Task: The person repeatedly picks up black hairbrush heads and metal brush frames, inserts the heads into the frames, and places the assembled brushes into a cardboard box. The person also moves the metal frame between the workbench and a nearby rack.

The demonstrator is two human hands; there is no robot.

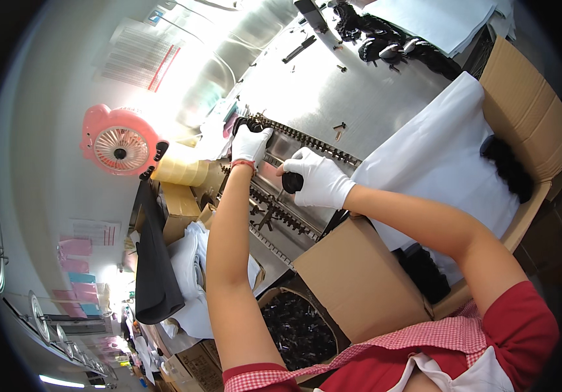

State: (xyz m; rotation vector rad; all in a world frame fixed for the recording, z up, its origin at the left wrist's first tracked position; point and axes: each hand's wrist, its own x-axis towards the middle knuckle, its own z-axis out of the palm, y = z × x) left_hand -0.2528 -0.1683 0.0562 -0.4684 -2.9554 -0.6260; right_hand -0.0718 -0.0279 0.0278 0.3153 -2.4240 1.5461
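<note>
Both of my hands wear white gloves. My left hand (251,142) reaches to the far end of a pair of toothed metal rails (307,138), its fingers closed on a dark piece (240,124) that they mostly cover. Nearer to me, my right hand (320,179) is curled over the rails and holds a black rounded piece (292,183). What kind of piece this is I cannot make out. Below the hands runs a second toothed rail (287,219) with small dark parts along it.
An open carton (363,277) lined with white sheeting (425,150) stands on the right, with black pieces (506,166) inside. Small dark parts fill a bin (297,330) near me. A pink fan (121,144) is at left. Black bundles (385,42) and a black pen (299,49) lie on the metal table.
</note>
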